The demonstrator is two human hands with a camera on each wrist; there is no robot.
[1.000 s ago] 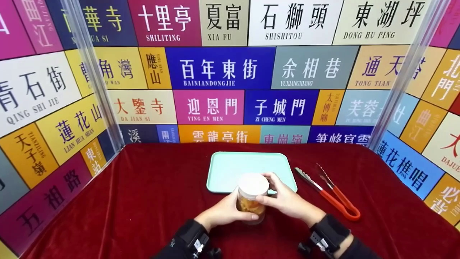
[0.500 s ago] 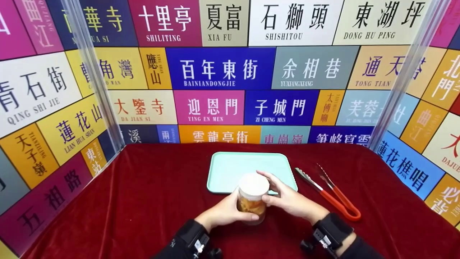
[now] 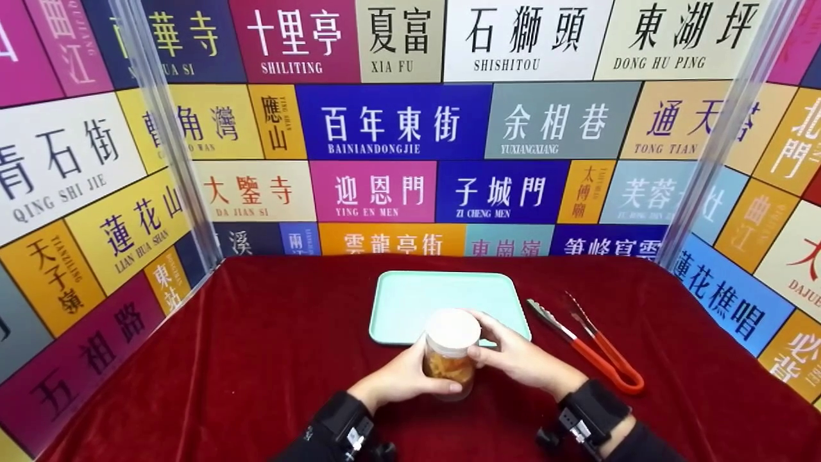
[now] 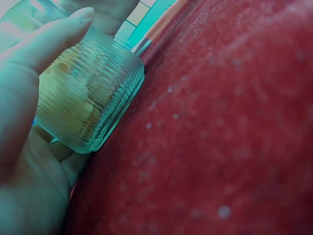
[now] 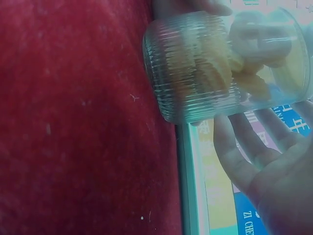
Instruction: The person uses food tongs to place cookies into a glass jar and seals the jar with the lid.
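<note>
A clear ribbed jar (image 3: 448,369) with a white lid (image 3: 453,328) stands upright on the red cloth, pieces of yellow-brown food inside. My left hand (image 3: 399,380) grips the jar's body from the left, thumb across its front. On the other side my right hand (image 3: 516,359) holds the lid's rim, its thumb at the near right edge and fingers reaching behind. Ribbed glass of the jar (image 4: 105,83) shows between thumb and palm in the left wrist view. In the right wrist view, the fingers of my right hand (image 5: 274,171) are beside the jar's upper part; the lid is mostly out of frame.
A mint-green tray (image 3: 410,295) lies flat just behind the jar. To its right are metal tongs (image 3: 603,362) with red handles, their arms spread. Red velvet cloth (image 3: 244,359) covers the table, and printed panels (image 3: 397,122) wall in the back and sides.
My right hand's fingers lifted and shifted round the lid, then settled back against it; its thumb moved from the lid's front toward the right edge. The left hand and jar stayed put.
</note>
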